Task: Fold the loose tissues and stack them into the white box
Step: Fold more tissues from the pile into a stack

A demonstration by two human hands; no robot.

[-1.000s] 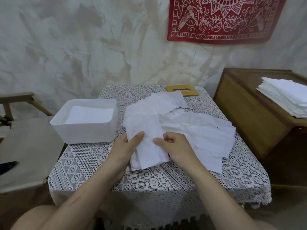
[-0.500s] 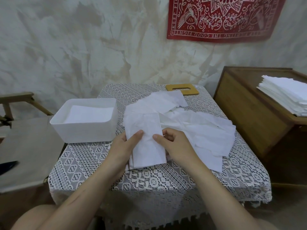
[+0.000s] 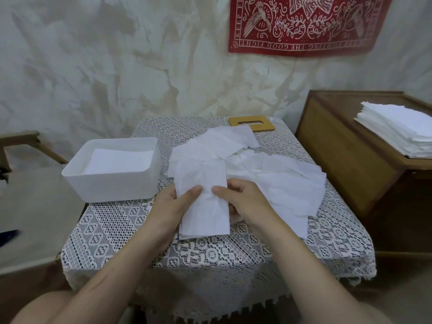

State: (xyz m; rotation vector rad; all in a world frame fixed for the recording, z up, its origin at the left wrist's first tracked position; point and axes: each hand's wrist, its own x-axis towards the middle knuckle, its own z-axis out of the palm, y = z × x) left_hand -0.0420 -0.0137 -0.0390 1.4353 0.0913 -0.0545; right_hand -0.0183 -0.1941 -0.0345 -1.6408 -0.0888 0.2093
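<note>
Nearest, two bare forearms reach in over the front edge of the lace tablecloth (image 3: 210,256). The left hand (image 3: 171,208) and right hand (image 3: 244,199) pinch a folded tissue (image 3: 205,213) between them. Each thumb presses on top and the other fingers curl under its long edges. It sits at the front middle of the table, with its far end overlapping the loose tissues (image 3: 282,181) that sprawl over the middle and right of the cloth. Just left of the heap stands the white box (image 3: 117,187), with a flat layer of tissues (image 3: 119,160) inside. A slotted wooden lid (image 3: 251,123) lies just behind the heap at the far edge. A canvas chair (image 3: 32,206) stands to the left. To the right, a wooden cabinet (image 3: 339,157) bears a neat tissue stack (image 3: 402,129). A red banner (image 3: 304,24) hangs on the mottled wall (image 3: 112,66).
</note>
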